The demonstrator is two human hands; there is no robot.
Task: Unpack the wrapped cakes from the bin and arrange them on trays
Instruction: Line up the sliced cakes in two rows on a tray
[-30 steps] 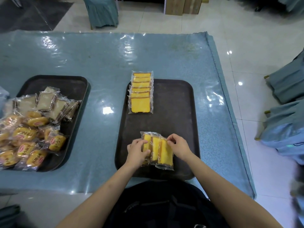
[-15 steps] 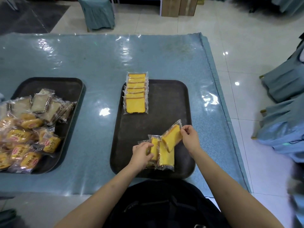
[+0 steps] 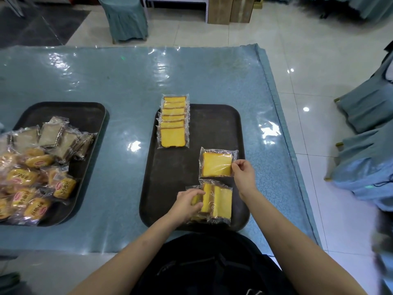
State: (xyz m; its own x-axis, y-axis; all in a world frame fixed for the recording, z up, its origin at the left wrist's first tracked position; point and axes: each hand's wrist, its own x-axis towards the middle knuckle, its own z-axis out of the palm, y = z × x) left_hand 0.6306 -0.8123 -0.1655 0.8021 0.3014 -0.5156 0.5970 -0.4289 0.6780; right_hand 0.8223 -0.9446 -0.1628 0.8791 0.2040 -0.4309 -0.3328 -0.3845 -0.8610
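A dark tray (image 3: 212, 128) lies in front of me. Along its far left edge runs an overlapping row of wrapped yellow cake slices (image 3: 173, 122). My right hand (image 3: 242, 173) pinches the right edge of a single wrapped yellow slice (image 3: 217, 163) that lies flat toward the tray's right side. At the near edge, my left hand (image 3: 188, 202) grips a small stack of wrapped yellow slices (image 3: 217, 202) standing on edge. The bin is not in view.
A second dark tray (image 3: 70, 116) on the left carries a heap of wrapped round cakes (image 3: 27, 179) and wrapped brownish slices (image 3: 55, 139). The table has a glossy blue cover (image 3: 127, 81). Covered chairs (image 3: 368, 116) stand to the right, another chair (image 3: 125, 18) behind.
My right hand has drawn one slice off the stack, carried it away from me and laid it flat on the tray's right side. My left hand stays on the stack.
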